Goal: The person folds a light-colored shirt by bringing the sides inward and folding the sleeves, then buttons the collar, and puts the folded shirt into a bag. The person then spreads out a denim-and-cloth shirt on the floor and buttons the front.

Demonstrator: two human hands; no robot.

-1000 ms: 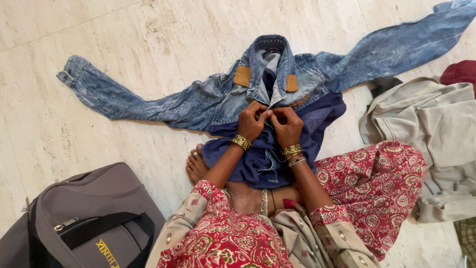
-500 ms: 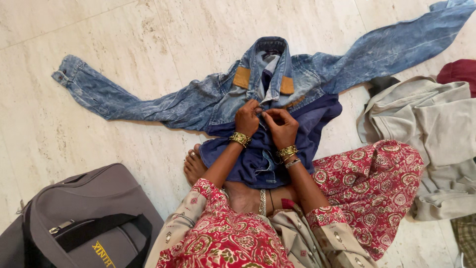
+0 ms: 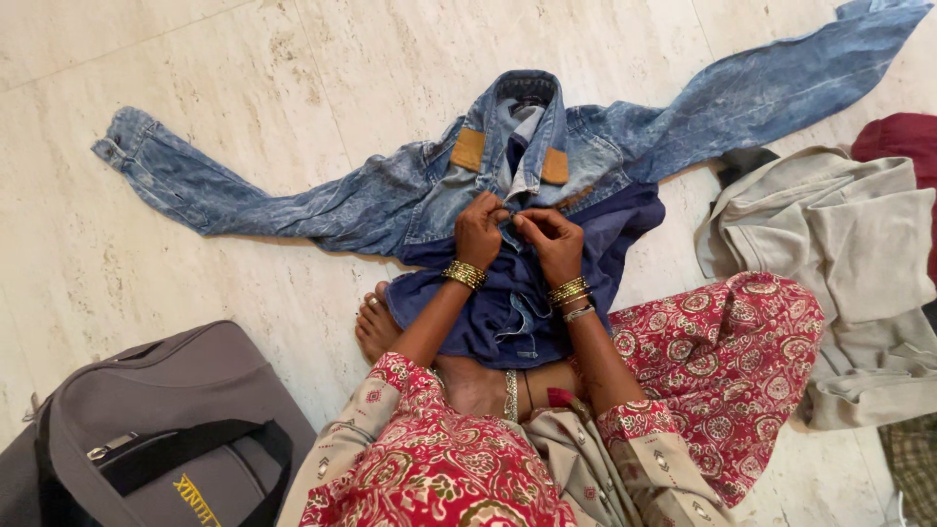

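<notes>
A washed blue denim jacket lies spread on the pale stone floor, sleeves out to both sides, tan patches near the collar. Its darker lower part drapes over my legs. My left hand and my right hand meet at the jacket's front placket, just below the collar. Each pinches one edge of the front opening, fingertips almost touching. Gold bangles sit on both wrists.
A grey bag with a black strap stands at the lower left. A beige garment lies crumpled at the right, with a maroon cloth behind it. My red patterned clothing covers my knees at the bottom.
Both hands have shifted slightly up the jacket front and closer together. The view has drifted a little, so everything sits slightly further left.
</notes>
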